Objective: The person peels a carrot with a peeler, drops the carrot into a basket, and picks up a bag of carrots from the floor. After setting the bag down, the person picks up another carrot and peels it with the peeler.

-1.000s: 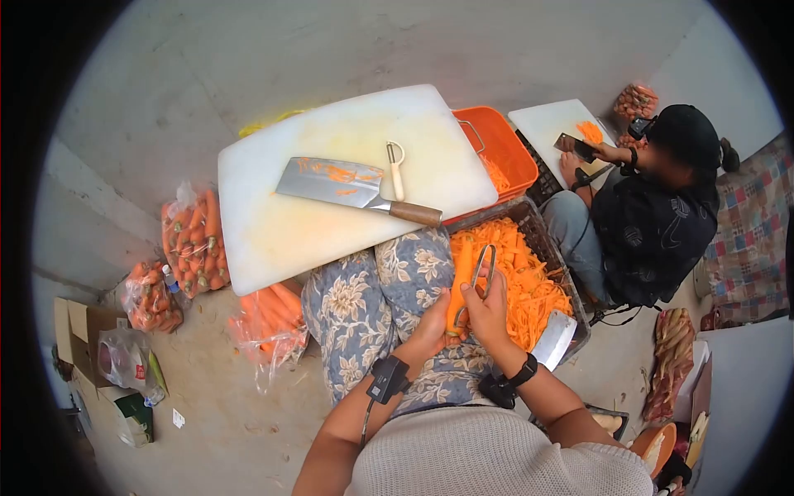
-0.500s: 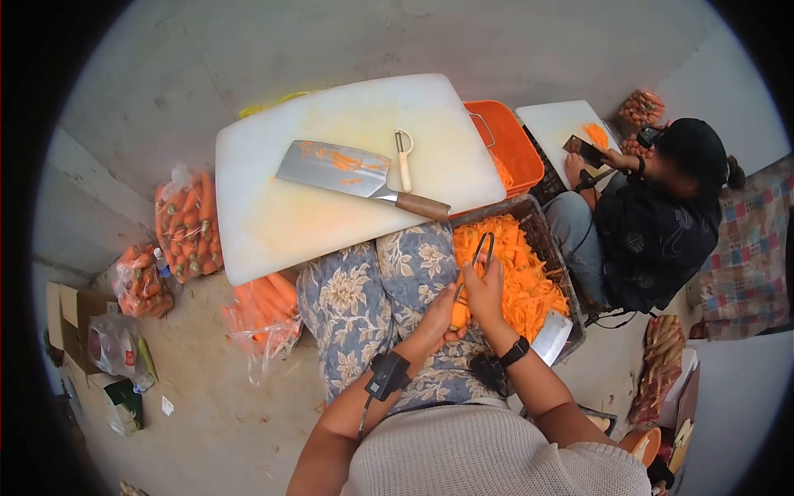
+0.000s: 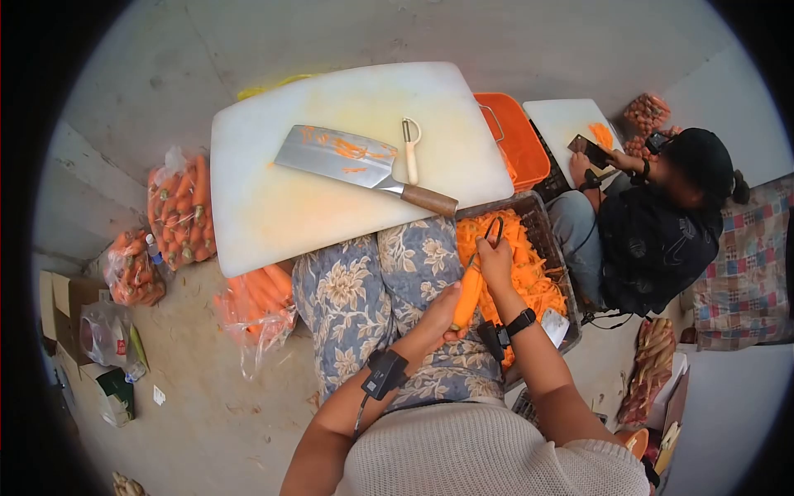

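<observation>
I see the left hand (image 3: 439,315) gripping a carrot (image 3: 468,296), right hand (image 3: 497,264) pinching a peeler (image 3: 500,223) above shavings (image 3: 536,285); a cutting board (image 3: 256,194) bearing a cleaver (image 3: 337,157) overlaps floral trousers (image 3: 342,289).

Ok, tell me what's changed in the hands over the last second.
The right hand has moved forward with its peeler, to the far end of the carrot. Nothing was picked up or let go. The left hand still holds the carrot; the cleaver still lies on the board.
</observation>
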A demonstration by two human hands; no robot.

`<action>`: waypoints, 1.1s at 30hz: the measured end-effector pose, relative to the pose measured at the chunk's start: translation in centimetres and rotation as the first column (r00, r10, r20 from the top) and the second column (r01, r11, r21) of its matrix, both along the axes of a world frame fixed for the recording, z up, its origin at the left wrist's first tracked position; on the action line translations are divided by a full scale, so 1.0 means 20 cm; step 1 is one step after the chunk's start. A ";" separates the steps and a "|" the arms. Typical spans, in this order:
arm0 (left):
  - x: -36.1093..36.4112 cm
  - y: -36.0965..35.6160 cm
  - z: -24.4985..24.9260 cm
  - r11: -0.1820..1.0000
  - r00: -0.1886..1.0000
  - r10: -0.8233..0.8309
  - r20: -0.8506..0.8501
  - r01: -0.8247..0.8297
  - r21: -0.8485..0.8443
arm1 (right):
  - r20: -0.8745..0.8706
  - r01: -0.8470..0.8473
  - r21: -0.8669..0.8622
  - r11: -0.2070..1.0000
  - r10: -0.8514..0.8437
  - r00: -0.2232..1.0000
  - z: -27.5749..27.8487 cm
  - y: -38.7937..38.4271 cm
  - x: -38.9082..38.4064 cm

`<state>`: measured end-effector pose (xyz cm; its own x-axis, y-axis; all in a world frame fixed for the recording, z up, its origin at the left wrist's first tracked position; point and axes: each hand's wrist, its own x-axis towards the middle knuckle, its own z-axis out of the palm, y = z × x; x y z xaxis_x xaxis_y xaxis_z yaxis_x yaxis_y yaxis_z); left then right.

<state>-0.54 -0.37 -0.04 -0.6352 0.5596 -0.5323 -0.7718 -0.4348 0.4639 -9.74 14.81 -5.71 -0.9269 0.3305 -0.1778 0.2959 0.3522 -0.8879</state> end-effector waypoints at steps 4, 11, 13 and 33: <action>-0.01 -0.01 0.03 0.999 0.999 -0.042 0.027 0.042 -0.009 | 0.020 0.032 -0.173 0.984 -0.029 0.999 0.07 -0.01 -0.03; -0.01 -0.01 0.04 0.999 0.999 -0.043 0.022 0.043 -0.011 | 0.036 0.074 -0.173 0.982 -0.069 0.997 -0.06 0.07 -0.11; -0.01 -0.02 0.03 0.999 0.998 -0.052 0.018 0.052 -0.014 | 0.095 0.083 -0.151 0.985 -0.070 0.993 -0.07 0.07 -0.12; 0.02 -0.01 0.00 0.994 0.997 -0.007 0.074 -0.001 0.111 | 0.169 0.292 -0.239 0.926 -0.257 0.952 0.05 0.20 0.06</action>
<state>-0.07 -0.60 -0.01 -0.5945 0.6199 -0.5122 -0.8037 -0.4781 0.3543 -8.47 18.88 -4.68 -0.7683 0.4948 -0.4060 0.4692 0.0040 -0.8831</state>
